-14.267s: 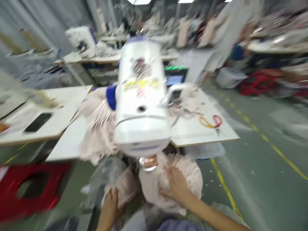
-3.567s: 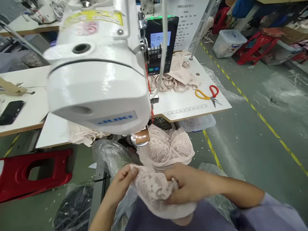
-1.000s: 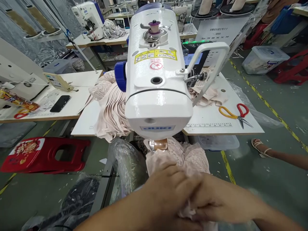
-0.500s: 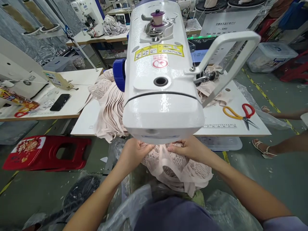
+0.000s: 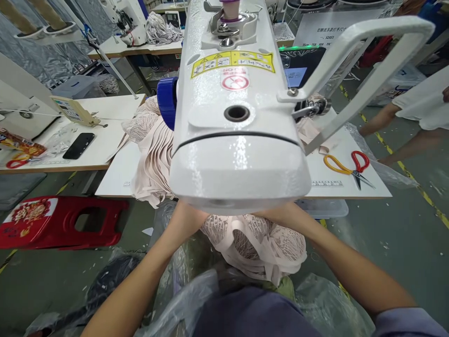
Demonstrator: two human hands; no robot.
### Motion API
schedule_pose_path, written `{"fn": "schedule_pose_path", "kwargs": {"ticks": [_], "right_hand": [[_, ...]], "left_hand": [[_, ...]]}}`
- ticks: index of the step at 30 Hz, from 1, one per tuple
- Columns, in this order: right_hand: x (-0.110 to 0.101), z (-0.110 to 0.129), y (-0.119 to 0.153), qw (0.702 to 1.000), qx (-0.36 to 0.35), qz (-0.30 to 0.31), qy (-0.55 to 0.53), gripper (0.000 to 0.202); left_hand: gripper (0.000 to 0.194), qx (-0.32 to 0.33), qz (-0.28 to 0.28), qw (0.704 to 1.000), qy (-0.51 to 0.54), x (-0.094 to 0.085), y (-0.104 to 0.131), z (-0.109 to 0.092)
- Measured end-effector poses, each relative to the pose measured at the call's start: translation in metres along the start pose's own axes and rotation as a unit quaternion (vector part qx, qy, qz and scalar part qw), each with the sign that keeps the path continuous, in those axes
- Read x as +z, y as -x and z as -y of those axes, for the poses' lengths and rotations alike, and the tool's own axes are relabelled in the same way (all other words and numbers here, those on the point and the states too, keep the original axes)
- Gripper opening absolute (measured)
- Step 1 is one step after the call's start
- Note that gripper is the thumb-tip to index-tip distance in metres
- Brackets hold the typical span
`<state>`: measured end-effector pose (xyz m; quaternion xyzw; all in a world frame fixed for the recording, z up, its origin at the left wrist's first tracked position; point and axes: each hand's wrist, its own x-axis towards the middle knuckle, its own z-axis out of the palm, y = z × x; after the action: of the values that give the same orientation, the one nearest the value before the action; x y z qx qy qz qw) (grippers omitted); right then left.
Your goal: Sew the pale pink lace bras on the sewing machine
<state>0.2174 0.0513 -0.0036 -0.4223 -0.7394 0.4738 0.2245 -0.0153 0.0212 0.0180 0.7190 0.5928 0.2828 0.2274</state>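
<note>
A white sewing machine head (image 5: 238, 168) fills the centre of the view. My left hand (image 5: 191, 217) reaches under its front edge from the left, and its fingers are hidden behind the machine. From the right, my right hand (image 5: 280, 213) goes under the same edge, fingers also out of sight. Pale pink lace fabric (image 5: 252, 243) hangs below the machine between my wrists, over my lap. What either hand grips cannot be seen.
A stack of pink pieces (image 5: 154, 159) lies left of the machine. Scissors (image 5: 351, 171) rest on the white table (image 5: 115, 180) at right. A phone (image 5: 79, 146) lies on the left table. A red stool (image 5: 66, 222) stands below. A person (image 5: 424, 105) is at far right.
Both hands have moved forward under the machine, so their fingers no longer show. The view has shifted closer to the machine. The person at right has moved and now bends into view.
</note>
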Motion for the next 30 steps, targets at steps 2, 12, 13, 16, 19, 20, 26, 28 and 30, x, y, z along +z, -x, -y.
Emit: {"fn": "schedule_pose_path", "kwargs": {"ticks": [2, 12, 13, 16, 19, 20, 26, 28, 30], "right_hand": [[0.003, -0.007, 0.001, 1.000, 0.009, -0.005, -0.008, 0.030], [0.049, -0.075, 0.034, 0.866, 0.174, 0.033, -0.468, 0.098], [0.050, -0.080, 0.038, 0.849, 0.178, 0.046, -0.495, 0.093], [0.045, -0.088, 0.046, 0.824, 0.187, 0.060, -0.531, 0.074], [0.037, -0.090, 0.052, 0.810, 0.218, 0.042, -0.543, 0.048], [0.035, -0.090, 0.054, 0.807, 0.225, 0.023, -0.546, 0.041], [0.024, -0.084, 0.064, 0.770, 0.253, -0.095, -0.578, 0.033], [0.018, -0.080, 0.068, 0.762, 0.261, -0.123, -0.580, 0.033], [0.009, -0.076, 0.073, 0.777, 0.250, -0.155, -0.557, 0.034]], "left_hand": [[0.027, 0.000, 0.006, 1.000, -0.006, 0.000, 0.002, 0.005], [0.037, -0.010, -0.017, 0.999, -0.035, 0.010, 0.007, 0.022], [0.034, -0.008, -0.015, 0.999, -0.039, 0.010, 0.007, 0.021], [0.027, -0.003, -0.002, 0.999, -0.050, 0.010, 0.006, 0.021], [0.024, -0.019, 0.010, 0.999, -0.049, 0.011, 0.007, 0.020], [0.024, -0.027, 0.011, 0.998, -0.048, 0.011, 0.008, 0.020], [0.018, -0.077, -0.024, 0.996, -0.037, 0.009, 0.022, 0.012], [0.016, -0.089, -0.043, 0.995, -0.030, 0.006, 0.028, 0.009], [0.019, -0.085, -0.080, 0.993, -0.033, 0.004, 0.036, 0.007]]}}
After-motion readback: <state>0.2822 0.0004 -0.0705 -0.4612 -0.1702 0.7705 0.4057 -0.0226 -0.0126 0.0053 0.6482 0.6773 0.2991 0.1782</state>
